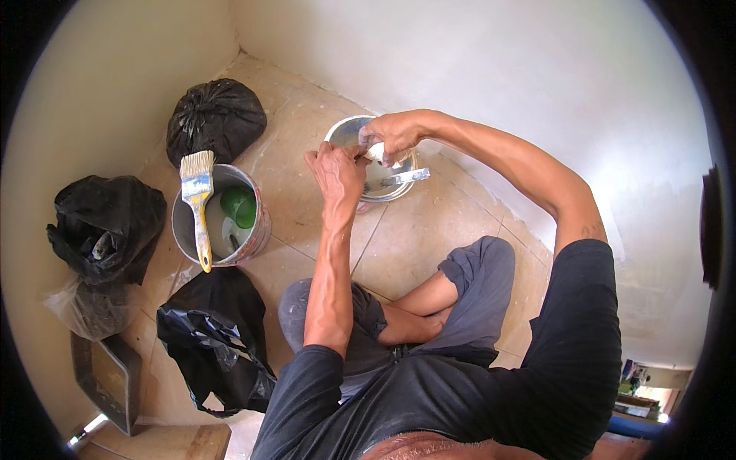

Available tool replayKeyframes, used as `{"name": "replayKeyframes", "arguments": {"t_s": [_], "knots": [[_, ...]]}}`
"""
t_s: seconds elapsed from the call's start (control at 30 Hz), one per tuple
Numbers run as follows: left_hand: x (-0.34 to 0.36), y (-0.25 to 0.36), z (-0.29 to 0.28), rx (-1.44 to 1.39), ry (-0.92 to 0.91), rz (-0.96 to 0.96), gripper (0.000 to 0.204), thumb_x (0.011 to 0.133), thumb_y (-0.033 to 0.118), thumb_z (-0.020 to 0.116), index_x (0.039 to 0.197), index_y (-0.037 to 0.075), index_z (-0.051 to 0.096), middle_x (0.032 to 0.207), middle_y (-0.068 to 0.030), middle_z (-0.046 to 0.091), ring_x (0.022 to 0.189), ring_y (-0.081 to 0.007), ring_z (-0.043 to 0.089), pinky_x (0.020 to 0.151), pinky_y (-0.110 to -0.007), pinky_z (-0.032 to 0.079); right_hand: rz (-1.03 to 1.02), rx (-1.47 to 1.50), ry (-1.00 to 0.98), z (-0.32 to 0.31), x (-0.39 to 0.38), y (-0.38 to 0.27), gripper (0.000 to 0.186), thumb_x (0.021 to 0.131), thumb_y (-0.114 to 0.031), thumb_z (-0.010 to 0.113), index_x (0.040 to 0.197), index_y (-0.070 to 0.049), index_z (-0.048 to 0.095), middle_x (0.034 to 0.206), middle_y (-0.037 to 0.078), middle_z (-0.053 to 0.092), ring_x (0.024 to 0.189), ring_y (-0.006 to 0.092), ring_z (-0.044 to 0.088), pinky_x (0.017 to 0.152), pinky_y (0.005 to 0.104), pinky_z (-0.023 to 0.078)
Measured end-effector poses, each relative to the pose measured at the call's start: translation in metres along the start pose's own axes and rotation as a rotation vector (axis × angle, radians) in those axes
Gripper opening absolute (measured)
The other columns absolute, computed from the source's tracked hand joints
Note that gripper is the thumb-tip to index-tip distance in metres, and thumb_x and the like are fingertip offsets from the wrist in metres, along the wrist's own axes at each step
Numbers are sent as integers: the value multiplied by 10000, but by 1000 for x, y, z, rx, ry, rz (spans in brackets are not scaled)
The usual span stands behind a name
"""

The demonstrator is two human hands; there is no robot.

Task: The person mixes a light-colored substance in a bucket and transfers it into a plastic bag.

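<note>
My right hand [397, 135] is closed round a soft white lump [376, 152] of paste-like stuff, whose kind I cannot make out. It hangs over a round bucket [346, 123] near the wall. My left hand [337, 170] is at the bucket's near left side, fingers curled and fingertips meeting the right hand at the lump. What the left fingers pinch is hidden. A flat metal scraper [410, 176], smeared white, lies across the bucket's right rim. Both hands cover much of the bucket's inside.
To the left, a wide paintbrush [198, 211] rests across a larger bucket [261, 238] holding a green round thing [239, 207]. Black plastic bags [215, 123] stand around it, one open bag [211, 322] by my left knee. A bent grey frame [126, 383] lies lower left. Walls rise close behind and right.
</note>
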State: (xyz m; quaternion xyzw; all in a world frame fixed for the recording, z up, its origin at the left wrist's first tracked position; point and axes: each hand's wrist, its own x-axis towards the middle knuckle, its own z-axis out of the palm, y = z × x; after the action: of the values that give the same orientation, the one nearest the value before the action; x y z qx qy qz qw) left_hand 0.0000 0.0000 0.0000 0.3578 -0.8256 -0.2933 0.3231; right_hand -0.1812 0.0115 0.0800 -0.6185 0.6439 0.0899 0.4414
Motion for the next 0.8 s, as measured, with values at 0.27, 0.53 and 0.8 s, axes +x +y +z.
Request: {"name": "replayKeyframes", "arguments": {"t_s": [0.27, 0.53, 0.8], "knots": [[11, -3, 13, 45, 108, -9, 163, 679, 114, 699, 796, 152, 807, 715, -78, 711, 811, -225, 620, 816, -404, 352, -27, -672, 211, 0, -6, -20, 121, 688, -35, 678, 796, 21, 673, 785, 217, 684, 764, 382, 670, 629, 458, 516], [-3, -20, 41, 57, 207, -55, 106, 681, 127, 655, 680, 124, 761, 690, -128, 657, 851, -308, 593, 858, -484, 375, -288, -888, 489, 33, -5, 6, 134, 809, -106, 614, 712, -49, 688, 697, 186, 674, 633, 339, 675, 571, 447, 535], [-14, -4, 30, 16, 272, -16, 131, 638, 198, 641, 569, 99, 695, 598, -143, 616, 820, -301, 592, 764, -456, 373, -87, -906, 481, 50, -5, -6, 124, 685, -134, 676, 628, -26, 695, 651, 225, 647, 602, 400, 650, 590, 477, 529]]}}
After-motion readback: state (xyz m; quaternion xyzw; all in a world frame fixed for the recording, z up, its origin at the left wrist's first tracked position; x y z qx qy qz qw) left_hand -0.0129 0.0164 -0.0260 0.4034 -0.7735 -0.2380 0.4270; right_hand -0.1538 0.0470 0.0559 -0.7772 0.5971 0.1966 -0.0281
